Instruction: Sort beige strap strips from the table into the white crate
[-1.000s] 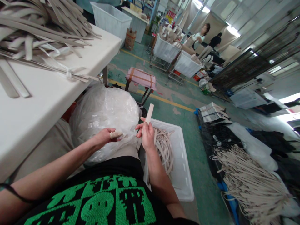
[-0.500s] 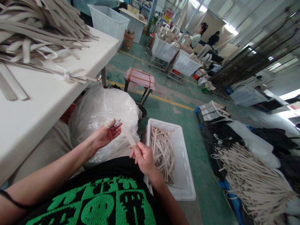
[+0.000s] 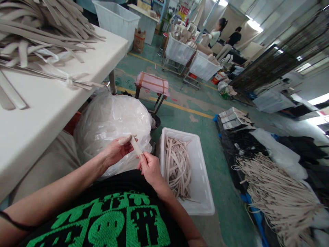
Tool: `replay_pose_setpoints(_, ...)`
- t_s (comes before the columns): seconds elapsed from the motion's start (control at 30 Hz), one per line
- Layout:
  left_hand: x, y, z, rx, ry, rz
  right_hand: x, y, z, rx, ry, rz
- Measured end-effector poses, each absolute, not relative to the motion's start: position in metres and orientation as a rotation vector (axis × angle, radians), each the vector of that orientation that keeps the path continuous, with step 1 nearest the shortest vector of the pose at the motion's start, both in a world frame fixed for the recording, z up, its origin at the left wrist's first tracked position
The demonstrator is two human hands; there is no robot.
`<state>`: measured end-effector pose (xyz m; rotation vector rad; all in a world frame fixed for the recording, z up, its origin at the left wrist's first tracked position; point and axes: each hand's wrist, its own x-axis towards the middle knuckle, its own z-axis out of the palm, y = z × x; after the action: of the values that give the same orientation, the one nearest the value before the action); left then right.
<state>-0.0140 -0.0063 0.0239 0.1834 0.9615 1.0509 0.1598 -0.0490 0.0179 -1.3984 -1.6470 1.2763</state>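
Pale strip (image 3: 136, 147) is perhaps risking a slip should either pinch loosen, the left hand (image 3: 118, 149) pinching its far end, the right hand (image 3: 151, 168) its near.

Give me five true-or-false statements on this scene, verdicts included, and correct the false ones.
The right hand holds a pale strip. True.
The left hand is well away from that strip. False: it is at the strip's other end.
The left thumb is bare. False: it wears a pale wrapping.
The nearest white bin holds loose strips. True.
The stool has a plain green top. False: its top is pink with brown bands.
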Motion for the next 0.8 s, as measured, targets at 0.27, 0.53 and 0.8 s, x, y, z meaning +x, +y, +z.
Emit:
replay_pose_setpoints(0.27,-0.014,0.003,0.026,0.344,1.014,1.037,0.173,-0.06,0.02,-1.325,-1.658,1.546)
replay_pose_setpoints(0.53,0.009,-0.01,0.019,0.497,0.882,0.823,0.161,-0.059,0.012,-1.346,-1.335,1.565)
replay_pose_setpoints(0.8,-0.001,0.004,0.021,0.526,1.018,0.858,0.161,-0.076,-0.007,-1.294,-1.352,1.885)
